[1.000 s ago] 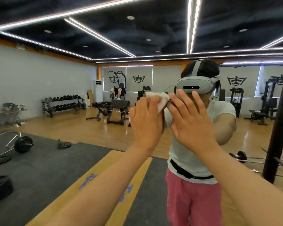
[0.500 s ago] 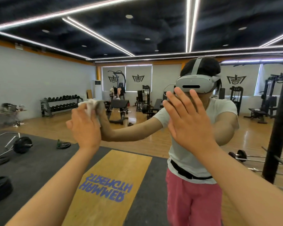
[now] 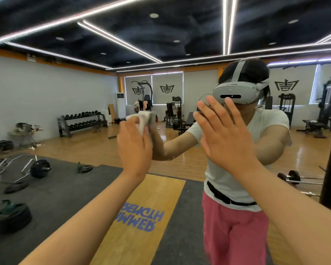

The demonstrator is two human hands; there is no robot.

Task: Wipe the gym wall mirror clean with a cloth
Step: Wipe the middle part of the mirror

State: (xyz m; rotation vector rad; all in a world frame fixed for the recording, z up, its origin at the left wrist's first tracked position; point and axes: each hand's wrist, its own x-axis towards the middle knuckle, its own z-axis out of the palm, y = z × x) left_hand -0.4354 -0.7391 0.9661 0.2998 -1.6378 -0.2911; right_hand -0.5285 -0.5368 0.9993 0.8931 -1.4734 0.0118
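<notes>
Cloth (image 3: 142, 121) bunched, no clear long axis, pinned against mirror (image 3: 46, 96) under left hand (image 3: 135, 150) fingers; right hand (image 3: 225, 138) spread flat on glass.

A crumpled white cloth (image 3: 144, 119) is showing against the mirror; reflected there are a white cotton T-shirt (image 3: 264, 121), pink trousers (image 3: 235, 226), and a yellow floor panel (image 3: 141, 217) bearing blue lettering.

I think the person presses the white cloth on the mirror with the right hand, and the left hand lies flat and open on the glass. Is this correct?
Not quite: the hands are swapped. In the head view the left hand presses the white cloth on the mirror, and the right hand lies flat and open on the glass.
</notes>
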